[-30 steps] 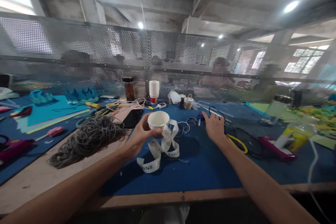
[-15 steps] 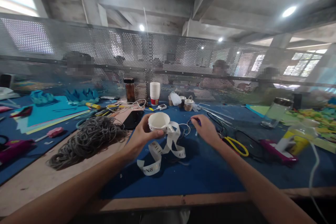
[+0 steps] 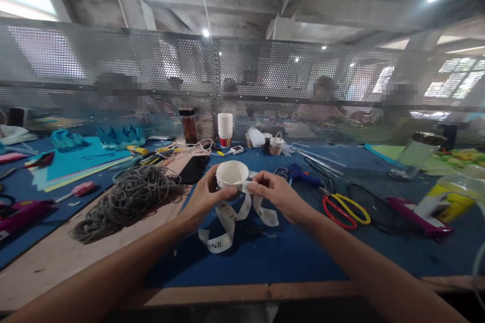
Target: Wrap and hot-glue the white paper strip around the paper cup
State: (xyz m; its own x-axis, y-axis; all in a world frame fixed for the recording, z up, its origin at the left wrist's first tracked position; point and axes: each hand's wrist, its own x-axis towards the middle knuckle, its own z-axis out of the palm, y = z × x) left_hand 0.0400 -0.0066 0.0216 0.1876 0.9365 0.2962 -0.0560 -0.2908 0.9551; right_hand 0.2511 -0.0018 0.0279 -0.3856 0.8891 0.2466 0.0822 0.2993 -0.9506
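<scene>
A white paper cup (image 3: 232, 173) is tilted a little toward me over the blue table mat, its open mouth facing up. My left hand (image 3: 210, 193) grips it from the left, thumb across the front. A white ribbon (image 3: 223, 240) with dark printed letters runs from the cup's rim and hangs in loops onto the mat. My right hand (image 3: 276, 193) pinches the ribbon against the cup's right side between thumb and fingers. Just beyond that hand lies a blue glue gun (image 3: 304, 175) with a dark cord.
Grey cord (image 3: 131, 202) lies heaped at left beside a dark phone (image 3: 194, 169). Red-and-yellow-handled scissors (image 3: 346, 209) and a purple glue gun (image 3: 419, 218) lie to the right. Stacked paper cups (image 3: 225, 129) and a brown jar (image 3: 188, 127) stand before the perforated screen (image 3: 265, 75).
My right hand has let go of the blue glue gun and come left to the cup, where it now pinches the ribbon. The left hand still holds the cup.
</scene>
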